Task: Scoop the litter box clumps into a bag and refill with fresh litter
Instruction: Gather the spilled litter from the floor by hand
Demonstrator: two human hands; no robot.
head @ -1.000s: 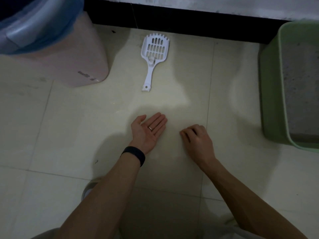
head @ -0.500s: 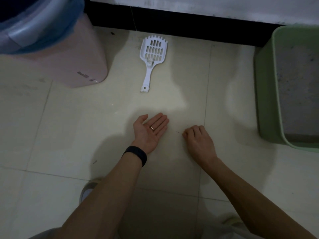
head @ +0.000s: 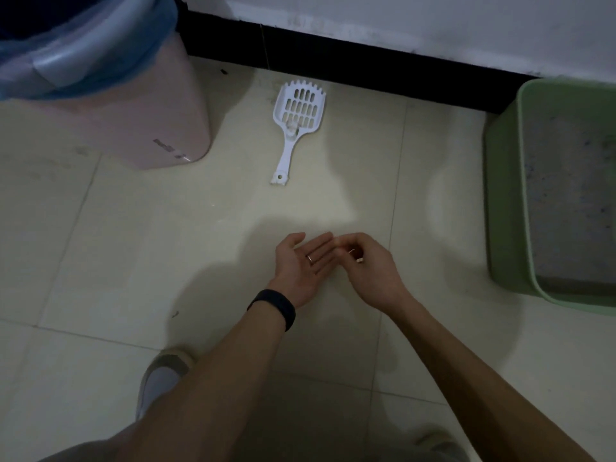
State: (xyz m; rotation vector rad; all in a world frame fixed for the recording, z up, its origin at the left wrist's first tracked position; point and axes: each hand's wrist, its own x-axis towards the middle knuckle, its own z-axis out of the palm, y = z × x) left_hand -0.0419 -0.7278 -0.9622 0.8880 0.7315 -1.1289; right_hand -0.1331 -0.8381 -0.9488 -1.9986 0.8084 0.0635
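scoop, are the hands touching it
Apart. The head view shows a stretch of bare floor between the scoop and the left hand and right hand.

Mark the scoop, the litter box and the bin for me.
scoop (head: 299,108), head view, on its slotted head.
litter box (head: 503,195), head view, on its green outer wall.
bin (head: 133,128), head view, on its pink side.

Black wristband (head: 273,308), thin ring (head: 310,259) on the left grip (head: 300,271) (bare forearms), grey shoe (head: 163,378)
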